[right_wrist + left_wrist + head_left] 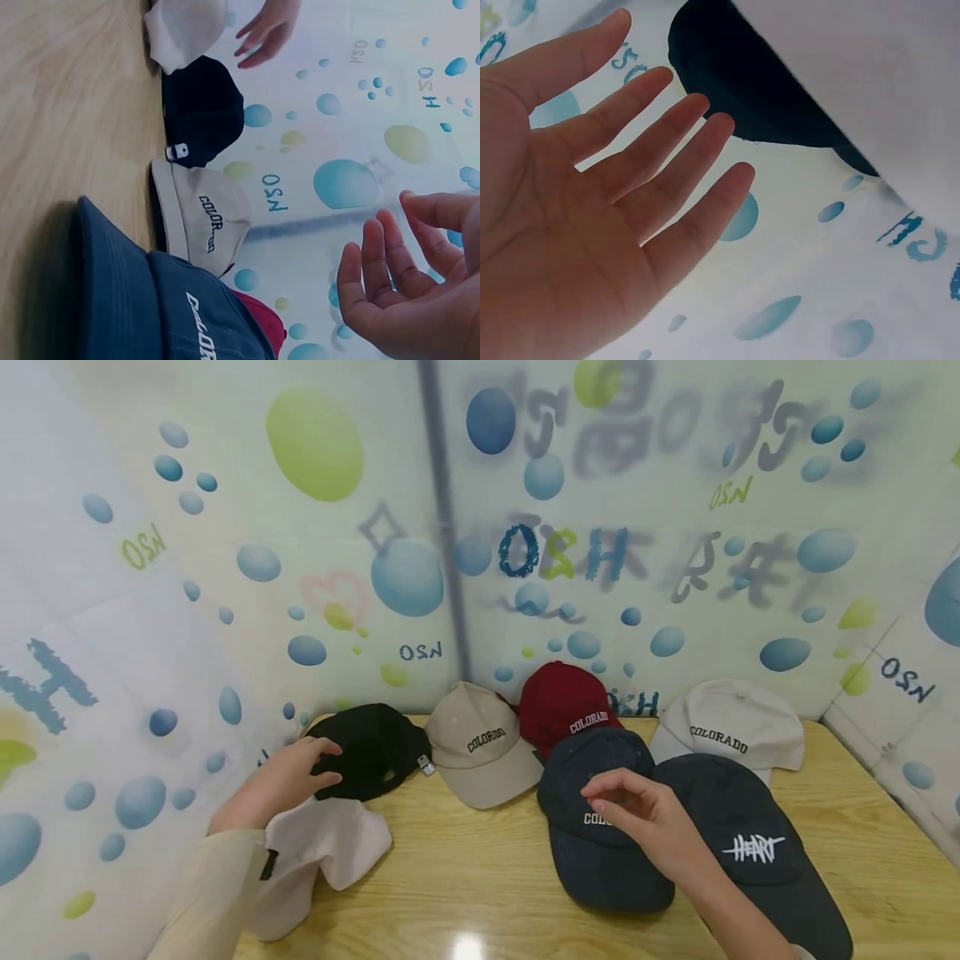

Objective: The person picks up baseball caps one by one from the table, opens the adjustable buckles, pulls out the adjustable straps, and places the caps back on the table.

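My left hand (pixel 291 777), fingers spread, hangs in the air by the black cap (pixel 371 752) and above the pale pink bucket hat (pixel 352 843). Its palm and straight fingers show bare in the left wrist view. My right hand (pixel 637 814) is raised over the navy Colorado cap (pixel 600 877) and hides part of its lettering. Its fingers are loosely bent, with nothing between them; the right wrist view shows that hand (pixel 420 277) apart from the caps. Close by on the right lies a dark cap with white HEART lettering (pixel 757 827).
A beige Colorado cap (pixel 480 752) and a dark red cap (pixel 562 702) stand along the back of the wooden table (pixel 442 877). At the back right sits a white Colorado cap (pixel 731 718). A bubble-printed curtain (pixel 360 602) rises behind the table and on both sides.
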Available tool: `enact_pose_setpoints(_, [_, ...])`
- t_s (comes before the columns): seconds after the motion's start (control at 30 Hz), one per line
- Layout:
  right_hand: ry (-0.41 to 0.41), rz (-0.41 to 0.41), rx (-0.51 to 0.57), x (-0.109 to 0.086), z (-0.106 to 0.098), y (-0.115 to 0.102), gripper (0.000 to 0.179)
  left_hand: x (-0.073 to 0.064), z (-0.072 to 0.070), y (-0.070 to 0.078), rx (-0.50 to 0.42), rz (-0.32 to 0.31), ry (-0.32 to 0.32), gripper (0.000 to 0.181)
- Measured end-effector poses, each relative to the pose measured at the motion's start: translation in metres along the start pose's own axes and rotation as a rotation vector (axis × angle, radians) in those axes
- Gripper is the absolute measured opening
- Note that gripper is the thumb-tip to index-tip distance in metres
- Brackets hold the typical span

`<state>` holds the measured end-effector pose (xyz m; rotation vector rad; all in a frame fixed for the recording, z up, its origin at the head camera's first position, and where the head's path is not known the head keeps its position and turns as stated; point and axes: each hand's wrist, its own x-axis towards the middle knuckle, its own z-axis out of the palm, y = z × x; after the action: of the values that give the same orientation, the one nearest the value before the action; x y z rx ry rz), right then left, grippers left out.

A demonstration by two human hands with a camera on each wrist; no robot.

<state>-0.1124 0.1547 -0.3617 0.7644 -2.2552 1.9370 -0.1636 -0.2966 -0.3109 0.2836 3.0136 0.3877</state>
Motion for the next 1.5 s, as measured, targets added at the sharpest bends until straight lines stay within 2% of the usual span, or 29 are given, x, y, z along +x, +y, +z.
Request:
enact_pose_setpoints(0.3, [0.032, 0.014, -0.162, 0.018, -0.017, -0.005, 0.017, -0.016, 0.006, -0.003, -0.037, -0.010, -0.017, 0.039])
enact_pose_setpoints(0.57, [0.043, 0.062, -0.315, 0.036, -0.032, -0.006, 0.017, -0.024, 0.008, 0.006, -0.022, 0.004, 0.011, 0.037])
enact_pose_setpoints(0.83, [0.003, 0.093, -0.384, 0.050, -0.043, 0.000, 0.020, -0.025, 0.010, 0.017, -0.027, 0.001, 0.014, 0.036])
enact_pose_setpoints(1.1, [-0.007, 0.085, -0.510, 0.070, -0.047, 0.008, 0.019, -0.027, 0.018, 0.023, -0.013, 0.041, 0.052, 0.031])
enact_pose_setpoints(1.5, [-0.045, 0.106, -0.640, 0.086, -0.050, 0.027, 0.017, -0.021, 0.029, 0.038, -0.027, 0.029, 0.007, 0.031])
